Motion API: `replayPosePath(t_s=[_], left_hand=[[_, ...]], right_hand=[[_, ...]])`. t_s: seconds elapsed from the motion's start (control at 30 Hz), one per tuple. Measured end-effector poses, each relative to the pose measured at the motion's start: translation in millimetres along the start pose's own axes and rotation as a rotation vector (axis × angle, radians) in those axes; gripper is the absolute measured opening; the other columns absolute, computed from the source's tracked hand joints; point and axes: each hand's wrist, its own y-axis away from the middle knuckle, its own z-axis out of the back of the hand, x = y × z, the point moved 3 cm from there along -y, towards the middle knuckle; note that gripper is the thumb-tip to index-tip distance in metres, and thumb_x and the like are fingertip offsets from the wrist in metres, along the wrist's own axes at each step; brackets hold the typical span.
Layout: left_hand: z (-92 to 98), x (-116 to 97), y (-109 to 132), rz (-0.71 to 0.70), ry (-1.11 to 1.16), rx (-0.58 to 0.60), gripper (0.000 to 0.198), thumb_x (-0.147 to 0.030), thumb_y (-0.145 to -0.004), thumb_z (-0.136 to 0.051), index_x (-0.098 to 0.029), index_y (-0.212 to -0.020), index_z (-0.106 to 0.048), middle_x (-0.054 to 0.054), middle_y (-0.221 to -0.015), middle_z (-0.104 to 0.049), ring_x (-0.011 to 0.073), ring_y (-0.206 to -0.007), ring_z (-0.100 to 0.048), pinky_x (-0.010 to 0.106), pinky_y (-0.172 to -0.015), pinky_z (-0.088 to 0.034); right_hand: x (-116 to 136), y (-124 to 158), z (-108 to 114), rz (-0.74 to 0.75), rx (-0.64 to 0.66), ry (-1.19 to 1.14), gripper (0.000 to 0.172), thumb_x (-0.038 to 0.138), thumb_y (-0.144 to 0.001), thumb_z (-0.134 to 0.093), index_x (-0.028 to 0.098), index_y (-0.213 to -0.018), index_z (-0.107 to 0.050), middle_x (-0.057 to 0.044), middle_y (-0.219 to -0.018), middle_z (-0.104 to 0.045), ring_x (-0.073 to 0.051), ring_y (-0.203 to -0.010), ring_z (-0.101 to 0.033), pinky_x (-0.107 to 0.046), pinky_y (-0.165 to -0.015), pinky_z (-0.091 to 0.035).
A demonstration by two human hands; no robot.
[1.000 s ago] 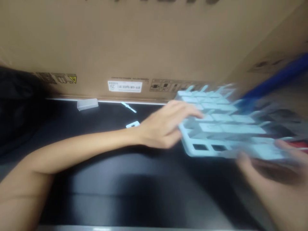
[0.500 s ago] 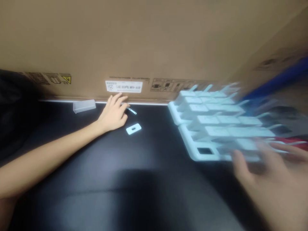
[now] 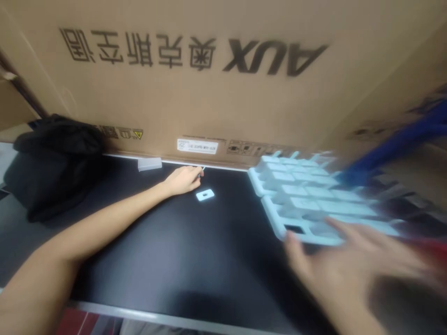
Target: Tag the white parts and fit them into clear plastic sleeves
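Note:
My left hand [image 3: 183, 180] reaches across the black table [image 3: 181, 242] to its far edge, fingers closed on a small thin metal tool [image 3: 201, 171] by the cardboard box. A small white flat part [image 3: 205, 195] lies just right of that hand, untouched. My right hand [image 3: 345, 274], blurred, is spread open near the front edge of a pale blue-white tray [image 3: 307, 200] with rows of compartments holding white pieces. The hand holds nothing.
A big brown cardboard box [image 3: 209, 93] with dark lettering walls off the back. A clear plastic piece [image 3: 150, 164] lies at its foot. A black bag [image 3: 52, 163] sits at the left. Something blue [image 3: 391, 144] slants behind the tray on the right.
My left hand left the tray, crossed to the far table edge and closed on the thin tool. My right hand let go of the tray's front and spread open. The view tilted up.

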Motion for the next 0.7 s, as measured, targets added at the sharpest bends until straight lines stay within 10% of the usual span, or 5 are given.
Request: replayPosePath(t_s=[0.2,0.4,0.47,0.7], left_hand=[[13.0,3.3,0.9,-0.102,0.045,-0.181,0.015,-0.029,-0.102,-0.050,-0.020,-0.107,-0.062,0.004,-0.090,-0.067,0.0181,-0.080,-0.062,0.029,-0.077,-0.048],[81.9,54.7,25.6,0.007,-0.167,-0.494,0.022,-0.036,-0.104,-0.051,-0.018,-0.107,-0.064,0.009,-0.101,-0.071,0.0210,-0.091,-0.063,0.036,-0.087,-0.049],[96.6,82.6,41.7,0.103,-0.294,-0.362,0.021,-0.037,-0.101,-0.054,-0.021,-0.100,-0.066,0.007,-0.096,-0.072,0.0237,-0.094,-0.062,0.043,-0.098,-0.044],[77.9,113.8,69.2,0.205,-0.118,-0.203,0.025,-0.040,-0.097,-0.053,-0.019,-0.096,-0.064,0.006,-0.095,-0.070,0.0212,-0.089,-0.061,0.037,-0.089,-0.046]], right_hand=[[119.3,-26.5,-97.1,0.562,0.518,-0.119,0.051,0.035,-0.100,-0.055,0.014,-0.146,-0.054,-0.020,-0.141,-0.061,-0.034,-0.118,-0.055,-0.048,-0.088,-0.045],[111.2,-37.1,-130.6,0.440,0.680,-0.270,0.034,0.025,-0.105,-0.046,0.017,-0.131,-0.067,-0.015,-0.128,-0.069,-0.028,-0.109,-0.057,-0.043,-0.086,-0.050],[105.2,-34.1,-131.3,0.396,0.676,-0.323,0.031,0.026,-0.105,-0.047,0.016,-0.125,-0.068,-0.014,-0.118,-0.070,-0.028,-0.104,-0.057,-0.043,-0.086,-0.050],[92.2,-30.8,-147.0,0.153,0.680,-0.565,0.035,0.029,-0.097,-0.061,0.017,-0.130,-0.065,-0.010,-0.103,-0.063,-0.024,-0.096,-0.062,-0.041,-0.091,-0.054]])
